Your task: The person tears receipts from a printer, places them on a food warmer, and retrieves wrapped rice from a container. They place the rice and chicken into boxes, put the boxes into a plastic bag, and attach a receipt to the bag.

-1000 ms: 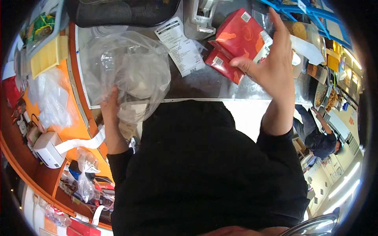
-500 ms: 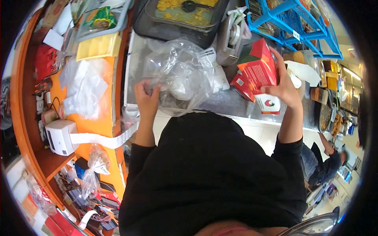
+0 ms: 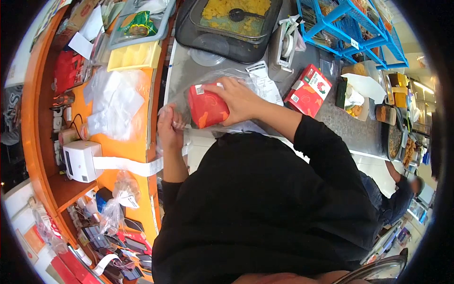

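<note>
My right hand (image 3: 239, 100) grips a red box (image 3: 206, 105) from its right side, over the left part of the metal counter. The box sits at the opening of a clear plastic bag (image 3: 182, 102), partly inside it as far as I can see. My left hand (image 3: 171, 124) is closed on the bag's left edge, its fingers curled. Another red box (image 3: 309, 91) with a white panel lies on the counter to the right. Beside it is a printed receipt (image 3: 266, 83).
A tray of yellow food (image 3: 231, 19), a tape dispenser (image 3: 282, 52) and a blue rack (image 3: 350, 28) line the back. An open food box (image 3: 355, 102) stands right. On the left, an orange shelf holds a label printer (image 3: 81, 161). Another person (image 3: 399, 199) is at far right.
My right hand has carried one red box leftward to the clear bag. The other red box stays on the counter. My left hand has moved slightly down with the bag edge.
</note>
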Motion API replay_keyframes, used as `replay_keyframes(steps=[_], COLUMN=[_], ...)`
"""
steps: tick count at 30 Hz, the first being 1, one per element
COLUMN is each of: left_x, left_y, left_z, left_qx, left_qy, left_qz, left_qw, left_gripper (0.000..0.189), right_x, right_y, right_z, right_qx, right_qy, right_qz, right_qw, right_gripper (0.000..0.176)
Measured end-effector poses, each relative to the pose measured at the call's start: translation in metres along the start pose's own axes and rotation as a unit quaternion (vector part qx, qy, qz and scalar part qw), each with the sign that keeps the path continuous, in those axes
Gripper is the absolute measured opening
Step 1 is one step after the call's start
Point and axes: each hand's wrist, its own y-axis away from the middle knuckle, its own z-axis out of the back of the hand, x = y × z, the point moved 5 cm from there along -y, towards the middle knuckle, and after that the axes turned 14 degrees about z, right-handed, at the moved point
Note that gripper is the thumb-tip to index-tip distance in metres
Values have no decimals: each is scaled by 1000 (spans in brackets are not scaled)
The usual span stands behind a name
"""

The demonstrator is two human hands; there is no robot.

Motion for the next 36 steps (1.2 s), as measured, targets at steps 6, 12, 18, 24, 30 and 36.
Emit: replay_keyframes(steps=[6,12,18,24,30,36], left_x=[-48,-62,-67,-57,-62,-58], left_y=[30,58,51,48,50,52], left_z=[-79,-138,-110,-125,-130,-124], left_qx=[-136,-65,-98,-86,-89,-59], left_qy=[-286,-333,-278,-288,-310,-304], left_qz=[-92,-170,-88,-138,-150,-122], left_qw=[944,925,951,944,935,943], left_gripper=[40,43,33,49,56,62], right_x=[12,15,-10,-91,-79,-89], right_y=[-10,-12,94,196,243,263], right_z=[-13,-23,124,76,79,85], right_qx=[99,61,-407,-78,-98,-313], right_qy=[58,84,37,242,105,-169], right_qz=[-1,41,-189,-632,-671,-471], right_qw=[993,994,893,732,728,807], right_gripper=[94,63,18,110,105,99])
